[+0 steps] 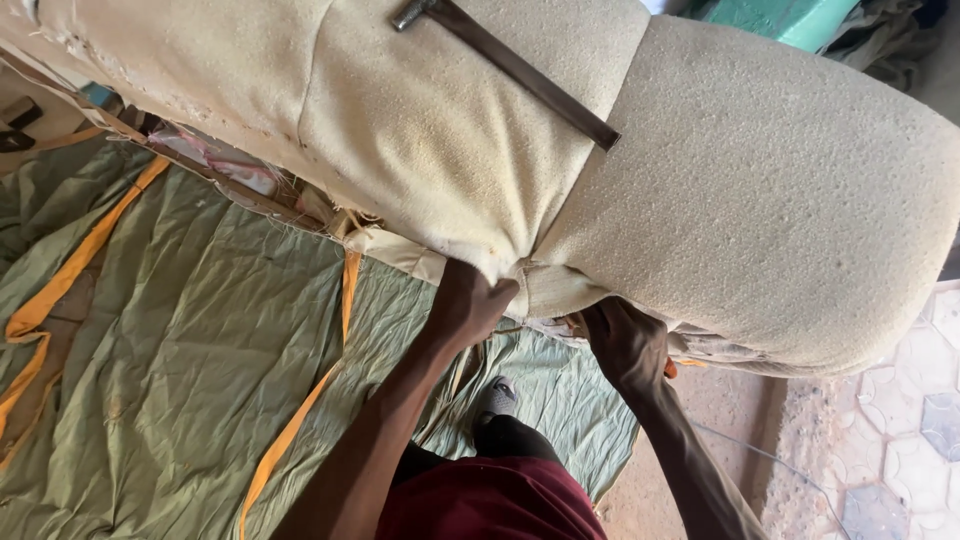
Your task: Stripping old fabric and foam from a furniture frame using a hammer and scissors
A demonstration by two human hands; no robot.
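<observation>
Pulling foam cover taut under cushion edge.
Left hand (470,300) clamped on beige foam cushion (700,190) seam; right hand (628,340) gripping underneath, closure hidden. Next: likely fastening, hammer (505,60) lying on top.

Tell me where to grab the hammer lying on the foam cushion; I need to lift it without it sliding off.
Take the hammer with the dark flat handle around the middle of its shaft, coming from above. It lies flat and diagonal across the curved beige foam cushion, its head uphill near the top edge, so the whole shaft is exposed and nothing blocks a top-down hold. Both hands are busy at the cushion's lower edge.
</observation>
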